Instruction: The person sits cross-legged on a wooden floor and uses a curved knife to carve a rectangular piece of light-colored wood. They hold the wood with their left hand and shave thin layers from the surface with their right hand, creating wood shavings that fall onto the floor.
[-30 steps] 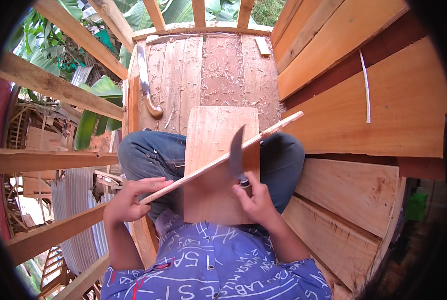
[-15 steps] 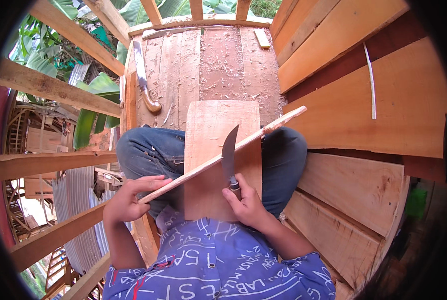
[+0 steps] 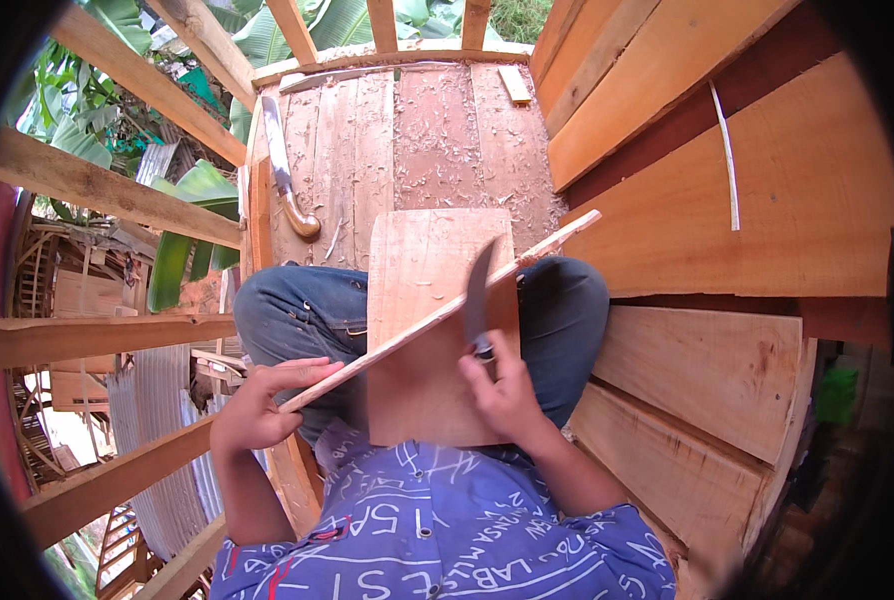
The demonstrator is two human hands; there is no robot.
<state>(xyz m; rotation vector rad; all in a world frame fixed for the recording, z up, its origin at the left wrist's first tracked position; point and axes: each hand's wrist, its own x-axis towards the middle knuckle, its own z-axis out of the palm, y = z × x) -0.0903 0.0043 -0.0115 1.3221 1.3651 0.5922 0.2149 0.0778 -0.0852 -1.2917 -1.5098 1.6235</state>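
My left hand (image 3: 263, 402) grips the near end of a long, thin wooden stick (image 3: 407, 338), its fingers closed round it. The stick slants up to the right across a flat wooden board (image 3: 392, 255) that lies on my lap. In my right hand (image 3: 507, 393), closed round the handle, is a knife (image 3: 477, 290) with a curved dark blade. The blade points up and crosses the stick near its middle, slightly blurred. Whether the edge touches the wood I cannot tell. Part of the board is hidden behind the stick and the knife.
A machete (image 3: 280, 160) with a brown handle lies on the shaving-strewn plank floor (image 3: 432, 150) ahead. A small wood block (image 3: 514, 85) sits at the far right. Wooden rails (image 3: 107, 330) line my left; a plank wall (image 3: 747, 190) rises on my right.
My right hand has moved the knife a little up and to the right along the stick. The left hand keeps its hold near the stick's lower end. The view has shifted slightly.
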